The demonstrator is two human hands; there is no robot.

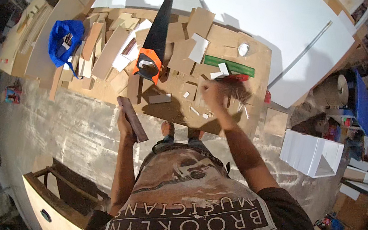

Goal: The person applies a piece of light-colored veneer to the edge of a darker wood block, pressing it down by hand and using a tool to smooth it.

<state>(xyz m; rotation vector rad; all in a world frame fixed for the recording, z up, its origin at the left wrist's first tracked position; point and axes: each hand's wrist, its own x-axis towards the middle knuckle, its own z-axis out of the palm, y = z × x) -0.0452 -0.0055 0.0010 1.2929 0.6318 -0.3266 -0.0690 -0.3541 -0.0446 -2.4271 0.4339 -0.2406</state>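
Observation:
My left hand (124, 125) is closed around a dark brown wooden strip (132, 120), held tilted just off the table's near edge. My right hand (212, 95) reaches over the wooden worktable (262, 53), its fingers smeared by motion, so I cannot tell whether it holds anything. Beside it lie small white offcuts (220, 72), a red object (239, 77) and a dark, bristly clump (240, 94). Just beyond is a green strip (230, 66). A handsaw (155, 41) with a black blade and orange handle rests among the scraps, left of my right hand.
Wood and board scraps (108, 51) cover the table's left side, along with a blue bag (65, 43) of offcuts. Behind spreads a large white board (254, 8) with a long metal bar (301, 53). A white box (311, 154) stands at right, a wooden cabinet (53, 205) at lower left.

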